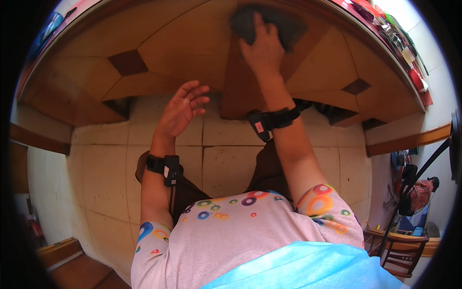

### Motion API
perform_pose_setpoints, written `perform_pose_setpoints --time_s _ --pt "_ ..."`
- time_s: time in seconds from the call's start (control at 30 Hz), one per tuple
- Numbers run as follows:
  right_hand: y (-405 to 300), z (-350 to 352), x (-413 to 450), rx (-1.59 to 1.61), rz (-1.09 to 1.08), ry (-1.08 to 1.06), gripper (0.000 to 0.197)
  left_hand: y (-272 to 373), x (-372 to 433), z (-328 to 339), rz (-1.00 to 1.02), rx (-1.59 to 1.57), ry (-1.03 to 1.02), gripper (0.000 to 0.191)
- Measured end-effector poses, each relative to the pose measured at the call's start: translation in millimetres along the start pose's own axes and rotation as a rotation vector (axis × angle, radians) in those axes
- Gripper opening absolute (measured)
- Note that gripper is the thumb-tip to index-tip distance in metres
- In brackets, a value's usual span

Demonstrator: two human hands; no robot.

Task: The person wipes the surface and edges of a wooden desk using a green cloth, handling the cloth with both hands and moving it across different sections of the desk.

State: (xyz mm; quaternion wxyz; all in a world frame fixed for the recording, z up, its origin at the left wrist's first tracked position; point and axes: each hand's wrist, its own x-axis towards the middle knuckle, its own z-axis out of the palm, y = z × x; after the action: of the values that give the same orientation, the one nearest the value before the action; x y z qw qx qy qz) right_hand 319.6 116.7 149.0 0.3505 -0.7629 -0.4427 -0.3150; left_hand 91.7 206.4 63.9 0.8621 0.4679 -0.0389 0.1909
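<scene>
My right hand (265,50) holds a dark grey cloth (249,21) flat against the upper part of a wooden cabinet front (184,39). The cloth is blurred, and fingers lie spread over it. Behind the wrist, a darker reddish-brown wooden panel (238,86) runs down the middle of the front. My left hand (180,108) hangs in the air before the cabinet's lower edge, its fingers loosely curled and apart, with nothing in it. Each forearm wears a black strap with a small device.
Dark diamond inlays (128,62) mark the wooden front. Assorted small items (400,45) line the right end of its top; a blue object (47,34) is at the left. Below lies a tiled floor (223,166). At right are a wooden chair (404,253) and a seated person (420,195).
</scene>
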Motion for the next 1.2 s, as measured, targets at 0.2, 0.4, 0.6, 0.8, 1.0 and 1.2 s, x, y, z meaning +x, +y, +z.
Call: perform_pose_setpoints --time_s 0.2,0.4,0.6,0.8,1.0,1.2 --pt "27 -9 11 0.012 0.217 0.202 0.073 6 -3 -1 0.023 0.003 -0.005 0.056" --pt "11 -4 7 -0.146 0.017 0.057 0.076 3 2 -2 0.026 0.007 -0.029 0.055" --pt "45 -13 10 -0.116 0.075 0.092 0.079 3 4 -2 0.030 0.030 -0.017 0.056" --pt "91 -30 7 -0.111 0.187 0.246 0.078 6 1 -7 0.052 0.044 -0.005 0.057" --pt "170 -45 7 -0.075 0.451 0.395 0.079 14 -8 -5 0.093 0.043 0.014 0.058" --pt "191 -53 3 0.365 0.480 0.559 0.067 23 -22 0 0.117 0.054 0.010 0.057"
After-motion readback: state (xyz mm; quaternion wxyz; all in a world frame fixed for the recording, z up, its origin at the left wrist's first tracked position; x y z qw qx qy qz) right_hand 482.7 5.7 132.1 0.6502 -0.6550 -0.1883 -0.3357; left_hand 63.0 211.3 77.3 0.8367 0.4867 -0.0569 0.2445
